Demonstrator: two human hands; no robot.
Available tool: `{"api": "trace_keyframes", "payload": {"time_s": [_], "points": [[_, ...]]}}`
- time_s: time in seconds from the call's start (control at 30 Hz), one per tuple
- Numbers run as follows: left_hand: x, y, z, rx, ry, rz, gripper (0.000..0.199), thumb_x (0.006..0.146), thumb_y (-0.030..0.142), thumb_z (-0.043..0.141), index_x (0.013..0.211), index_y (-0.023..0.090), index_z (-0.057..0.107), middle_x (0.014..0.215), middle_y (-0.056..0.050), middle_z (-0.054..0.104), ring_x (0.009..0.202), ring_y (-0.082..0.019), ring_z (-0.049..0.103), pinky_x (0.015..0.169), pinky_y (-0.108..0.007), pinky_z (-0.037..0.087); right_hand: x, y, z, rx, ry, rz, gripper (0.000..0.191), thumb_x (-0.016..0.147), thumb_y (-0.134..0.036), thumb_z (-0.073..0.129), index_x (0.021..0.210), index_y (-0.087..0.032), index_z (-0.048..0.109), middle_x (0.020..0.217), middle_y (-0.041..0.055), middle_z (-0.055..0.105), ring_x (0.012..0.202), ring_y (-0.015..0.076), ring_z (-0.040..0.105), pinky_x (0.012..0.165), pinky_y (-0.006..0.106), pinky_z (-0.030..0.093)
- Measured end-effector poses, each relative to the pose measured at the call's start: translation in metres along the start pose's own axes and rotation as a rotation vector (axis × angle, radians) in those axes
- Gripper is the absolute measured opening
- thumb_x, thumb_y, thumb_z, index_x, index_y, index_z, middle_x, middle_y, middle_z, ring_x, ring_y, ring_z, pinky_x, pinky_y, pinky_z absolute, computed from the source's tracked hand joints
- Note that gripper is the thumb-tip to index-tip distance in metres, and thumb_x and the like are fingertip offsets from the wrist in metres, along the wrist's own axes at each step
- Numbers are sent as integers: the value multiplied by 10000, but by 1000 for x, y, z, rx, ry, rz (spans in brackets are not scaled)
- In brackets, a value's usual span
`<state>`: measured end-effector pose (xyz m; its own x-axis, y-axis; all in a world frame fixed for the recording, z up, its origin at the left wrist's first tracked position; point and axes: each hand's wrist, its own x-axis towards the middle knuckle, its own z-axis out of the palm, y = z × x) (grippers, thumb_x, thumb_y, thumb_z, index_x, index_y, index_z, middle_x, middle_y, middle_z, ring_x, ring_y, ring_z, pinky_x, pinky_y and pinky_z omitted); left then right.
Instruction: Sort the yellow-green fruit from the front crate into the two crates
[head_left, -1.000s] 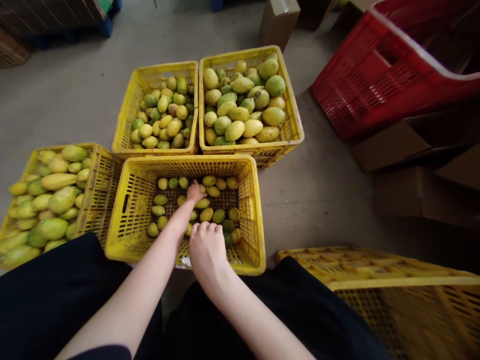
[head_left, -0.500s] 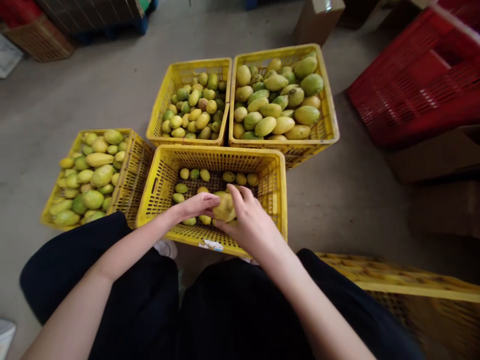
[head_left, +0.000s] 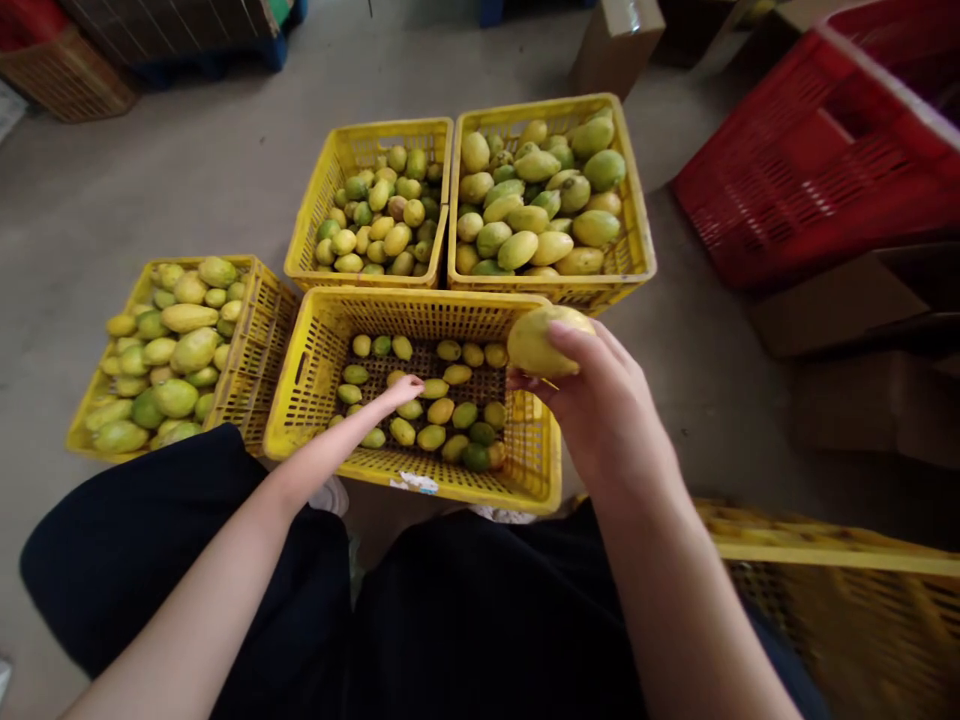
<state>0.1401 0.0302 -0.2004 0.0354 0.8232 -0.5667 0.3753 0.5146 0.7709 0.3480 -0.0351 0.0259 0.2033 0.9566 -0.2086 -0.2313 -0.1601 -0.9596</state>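
My right hand (head_left: 611,400) is wrapped round a large yellow papaya (head_left: 541,342), raised above the right rim of the near yellow crate (head_left: 556,440). Over the middle of that crate is my left hand (head_left: 403,390), its fingers pressed together; whatever they pinch, if anything, cannot be made out. Small yellow-green papayas (head_left: 431,438) lie spaced out on the crate's dark slotted floor, and a few are hidden under my left forearm.
Behind stand two crates, one of smaller papayas (head_left: 381,228) and one of larger papayas (head_left: 536,215). Another filled crate (head_left: 255,345) is at the left. To the right are a red crate (head_left: 810,170), cardboard boxes (head_left: 840,300) and a yellow crate (head_left: 825,555) beside my leg.
The large papaya was between both hands over the near crate. My right hand has carried it up and to the right, while my left hand has come off it.
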Motion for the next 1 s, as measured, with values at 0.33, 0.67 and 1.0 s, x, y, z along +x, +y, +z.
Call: {"api": "trace_keyframes", "payload": {"time_s": [0.33,0.67,1.0], "points": [[45,-16,49,738,-81,83,234,789,218,678,1021,190,657,1184,-130,660,1198,-303,547,1067,-466,374,18,0,-25,87,-6,140,401,853,-578,502,992,-227,634,897,55,668,782,228,662,632,362,568],[44,13,30,959,-91,184,561,545,187,855,1060,176,633,1195,-145,655,1253,-360,503,1104,-456,322,13,-11,-22,111,-18,175,409,822,-589,526,967,-222,635,843,46,672,683,193,651,580,318,552],[-67,146,-57,-31,-18,230,361,762,365,698,1030,149,588,1101,-108,676,1009,-246,644,887,-403,537,-11,-24,40,320,-55,343,336,782,-512,596,814,-180,638,636,20,643,498,144,574,470,256,516]]}}
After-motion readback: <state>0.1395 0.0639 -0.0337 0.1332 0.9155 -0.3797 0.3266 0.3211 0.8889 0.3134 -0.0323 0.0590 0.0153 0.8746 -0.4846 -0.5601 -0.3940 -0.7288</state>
